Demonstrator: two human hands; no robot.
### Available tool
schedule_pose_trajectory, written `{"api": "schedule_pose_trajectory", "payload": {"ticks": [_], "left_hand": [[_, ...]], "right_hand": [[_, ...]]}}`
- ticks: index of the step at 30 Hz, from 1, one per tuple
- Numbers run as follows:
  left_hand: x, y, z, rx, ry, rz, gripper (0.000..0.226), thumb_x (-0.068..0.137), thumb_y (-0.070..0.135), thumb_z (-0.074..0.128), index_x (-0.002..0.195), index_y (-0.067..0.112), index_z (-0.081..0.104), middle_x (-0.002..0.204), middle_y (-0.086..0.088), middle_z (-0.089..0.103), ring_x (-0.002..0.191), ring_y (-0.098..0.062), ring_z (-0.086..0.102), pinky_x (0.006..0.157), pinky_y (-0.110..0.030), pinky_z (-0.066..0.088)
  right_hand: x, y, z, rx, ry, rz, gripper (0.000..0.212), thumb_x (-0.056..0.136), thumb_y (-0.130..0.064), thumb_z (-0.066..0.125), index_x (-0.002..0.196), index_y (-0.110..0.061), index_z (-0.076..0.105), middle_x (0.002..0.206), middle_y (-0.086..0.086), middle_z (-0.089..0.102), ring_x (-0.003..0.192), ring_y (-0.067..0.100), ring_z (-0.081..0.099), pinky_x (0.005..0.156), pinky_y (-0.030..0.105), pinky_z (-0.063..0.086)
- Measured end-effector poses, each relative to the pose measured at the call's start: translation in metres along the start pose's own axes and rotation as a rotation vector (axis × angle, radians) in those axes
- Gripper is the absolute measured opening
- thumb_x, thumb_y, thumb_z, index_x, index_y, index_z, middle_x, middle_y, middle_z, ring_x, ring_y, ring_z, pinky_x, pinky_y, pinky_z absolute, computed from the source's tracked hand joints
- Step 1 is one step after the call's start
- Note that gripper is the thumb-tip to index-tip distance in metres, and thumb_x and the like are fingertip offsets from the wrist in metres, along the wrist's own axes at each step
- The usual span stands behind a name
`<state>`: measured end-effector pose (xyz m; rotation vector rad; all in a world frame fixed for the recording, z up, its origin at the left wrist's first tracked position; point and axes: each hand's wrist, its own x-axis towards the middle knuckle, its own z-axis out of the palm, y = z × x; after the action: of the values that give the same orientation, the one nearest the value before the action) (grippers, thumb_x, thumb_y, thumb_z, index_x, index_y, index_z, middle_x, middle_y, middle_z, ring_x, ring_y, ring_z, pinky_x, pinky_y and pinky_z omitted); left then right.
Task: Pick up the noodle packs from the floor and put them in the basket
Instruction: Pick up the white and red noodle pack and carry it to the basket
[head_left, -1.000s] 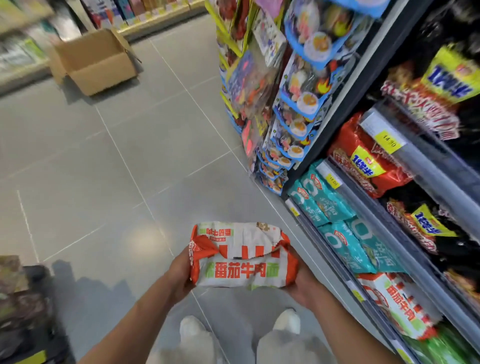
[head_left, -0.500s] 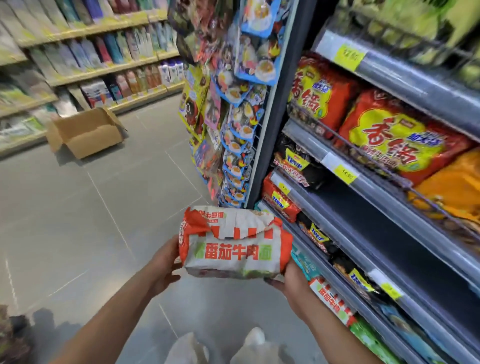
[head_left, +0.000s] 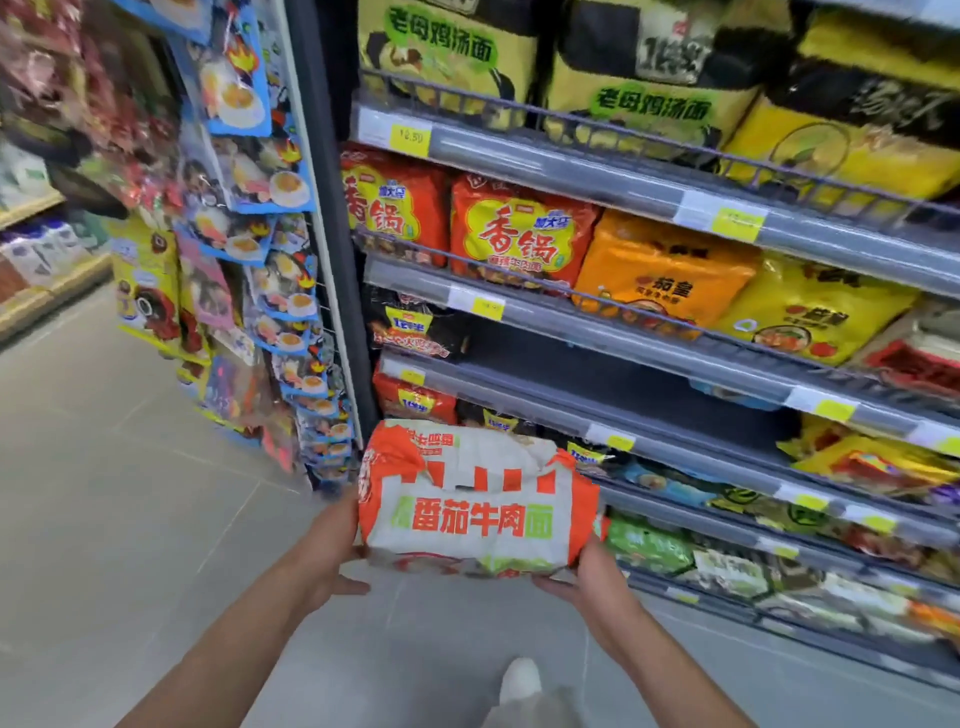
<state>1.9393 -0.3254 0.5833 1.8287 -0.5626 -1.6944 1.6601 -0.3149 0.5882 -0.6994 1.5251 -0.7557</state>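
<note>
Noodle pack (head_left: 478, 501), orange-white: gripped at both ends by left hand (head_left: 327, 545) and right hand (head_left: 589, 569), now raised nearer the shelves (head_left: 623, 332) than before.

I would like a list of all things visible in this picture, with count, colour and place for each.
noodle pack: one, orange and white, held between both hands
shelves: several tiers, grey, right side
shelf packs: many, red, orange, yellow, black, green, on the tiers
hanging snack bags: many, mostly blue, left of the shelves
floor: grey tiles, lower left
shoe: one, white, bottom
left hand: at the pack's left end
right hand: under the pack's right end
</note>
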Motion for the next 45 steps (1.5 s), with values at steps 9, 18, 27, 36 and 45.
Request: {"api": "schedule_pose_trajectory", "payload": {"ticks": [9, 18, 27, 36, 45], "left_hand": [[-0.016, 0.008, 0.096, 0.254, -0.241, 0.051, 0.034, 0.095, 0.066, 0.044, 0.105, 0.042, 0.065, 0.116, 0.008, 0.070, 0.108, -0.027, 0.064, 0.093, -0.062, 0.050], [-0.047, -0.022, 0.267, 0.499, -0.532, 0.104, 0.045, 0.090, 0.058, 0.052, 0.099, 0.021, 0.077, 0.105, -0.004, 0.080, 0.099, -0.027, 0.073, 0.096, -0.045, 0.056], [-0.144, -0.112, 0.449, 0.693, -0.707, 0.148, 0.051, 0.086, 0.069, 0.051, 0.100, 0.027, 0.077, 0.101, 0.003, 0.080, 0.095, -0.020, 0.074, 0.094, -0.044, 0.059], [-0.252, -0.221, 0.607, 0.889, -0.880, 0.162, 0.045, 0.088, 0.060, 0.052, 0.104, 0.025, 0.076, 0.102, 0.002, 0.080, 0.101, -0.023, 0.074, 0.098, -0.049, 0.057], [-0.308, -0.290, 0.756, 1.042, -1.038, 0.230, 0.035, 0.097, 0.053, 0.049, 0.099, 0.028, 0.074, 0.097, 0.004, 0.080, 0.088, -0.015, 0.069, 0.084, -0.035, 0.057]], "right_hand": [[-0.066, 0.037, -0.086, 0.246, 0.328, 0.058, 0.030, 0.106, -0.024, 0.042, 0.102, -0.022, 0.072, 0.090, 0.001, 0.079, 0.095, 0.022, 0.068, 0.092, 0.051, 0.060], [-0.152, 0.112, -0.207, 0.532, 0.603, 0.028, 0.033, 0.104, -0.028, 0.043, 0.111, -0.019, 0.073, 0.116, 0.015, 0.074, 0.101, 0.025, 0.066, 0.081, 0.045, 0.064], [-0.278, 0.198, -0.344, 0.652, 0.827, -0.027, 0.026, 0.103, -0.022, 0.044, 0.108, -0.018, 0.069, 0.106, 0.009, 0.070, 0.098, 0.022, 0.061, 0.080, 0.041, 0.063], [-0.394, 0.284, -0.469, 0.763, 1.018, 0.003, 0.031, 0.104, -0.034, 0.043, 0.111, -0.022, 0.072, 0.115, 0.009, 0.075, 0.112, 0.030, 0.069, 0.091, 0.048, 0.061], [-0.440, 0.330, -0.580, 0.901, 1.209, 0.030, 0.029, 0.103, -0.031, 0.046, 0.097, -0.025, 0.074, 0.095, 0.000, 0.079, 0.091, 0.020, 0.070, 0.085, 0.046, 0.063]]}}
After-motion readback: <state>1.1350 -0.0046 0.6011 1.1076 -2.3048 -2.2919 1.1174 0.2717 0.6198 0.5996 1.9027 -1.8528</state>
